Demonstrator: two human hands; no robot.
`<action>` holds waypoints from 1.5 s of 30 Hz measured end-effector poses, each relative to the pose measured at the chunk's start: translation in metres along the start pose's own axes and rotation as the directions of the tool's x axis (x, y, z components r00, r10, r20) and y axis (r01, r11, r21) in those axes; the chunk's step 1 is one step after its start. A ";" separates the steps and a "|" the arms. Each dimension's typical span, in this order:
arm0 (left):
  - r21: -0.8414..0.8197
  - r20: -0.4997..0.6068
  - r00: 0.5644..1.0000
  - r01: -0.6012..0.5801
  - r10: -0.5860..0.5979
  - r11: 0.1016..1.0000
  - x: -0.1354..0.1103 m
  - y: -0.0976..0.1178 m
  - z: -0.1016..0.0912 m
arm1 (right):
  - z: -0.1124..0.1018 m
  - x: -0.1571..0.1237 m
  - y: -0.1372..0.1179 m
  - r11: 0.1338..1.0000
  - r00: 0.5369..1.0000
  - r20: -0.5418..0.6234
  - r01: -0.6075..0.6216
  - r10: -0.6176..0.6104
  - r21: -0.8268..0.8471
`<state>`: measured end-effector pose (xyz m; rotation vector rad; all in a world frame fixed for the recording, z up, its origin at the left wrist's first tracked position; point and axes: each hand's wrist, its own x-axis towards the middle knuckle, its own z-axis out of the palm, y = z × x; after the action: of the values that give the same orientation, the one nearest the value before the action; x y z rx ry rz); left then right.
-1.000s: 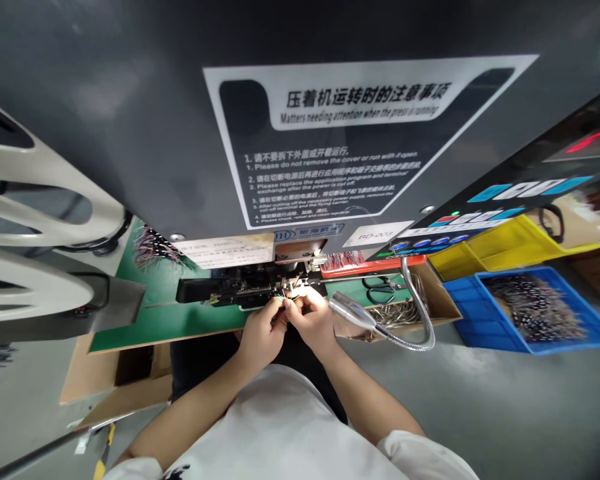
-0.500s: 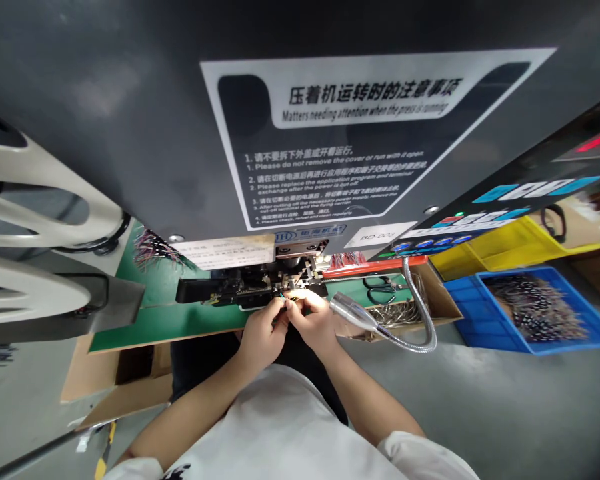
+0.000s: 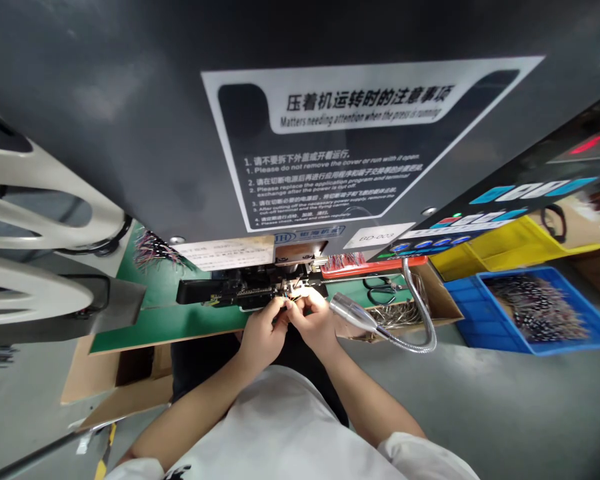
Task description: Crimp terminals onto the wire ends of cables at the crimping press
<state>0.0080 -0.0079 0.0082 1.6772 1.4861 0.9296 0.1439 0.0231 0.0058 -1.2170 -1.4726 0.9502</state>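
Observation:
My left hand (image 3: 263, 338) and my right hand (image 3: 314, 318) meet just in front of the jaws of a wire terminal crimping press (image 3: 247, 291). Between their fingertips I see thin coloured wires (image 3: 289, 301), pinched by both hands. The small wire ends sit close to the press's metal tooling, though my fingers partly hide the contact point. A dark machine housing with a white safety label (image 3: 370, 143) rises above the press.
A green work mat (image 3: 180, 321) lies under the press, with a wire bundle (image 3: 155, 250) at left. To the right are a red wire tray (image 3: 345, 267), black-handled scissors (image 3: 380, 291), a gooseneck lamp (image 3: 357, 311), a cardboard box (image 3: 443, 307), and yellow (image 3: 500, 243) and blue (image 3: 535, 320) crates.
My hands stay together at the press, with only small finger shifts around the wires. The view sways slightly.

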 end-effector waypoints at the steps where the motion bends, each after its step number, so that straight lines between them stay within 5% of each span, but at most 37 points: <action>1: -0.002 0.005 1.000 -0.003 0.003 1.000 0.000 0.000 0.000 | 0.000 -0.001 0.001 1.000 1.000 0.003 -0.009 0.009 -0.004; 23: -0.007 -0.004 1.000 -0.009 0.009 1.000 0.001 0.002 0.000 | -0.001 0.001 -0.002 0.995 0.997 -0.003 0.078 -0.078 -0.064; 45: -0.031 0.029 0.998 -0.047 0.048 0.998 -0.001 -0.004 -0.001 | 0.001 0.000 -0.004 0.993 0.998 0.050 -0.041 0.036 0.110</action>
<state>0.0053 -0.0081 0.0055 1.7040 1.4116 0.9437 0.1420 0.0226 0.0093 -1.1524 -1.4188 1.0796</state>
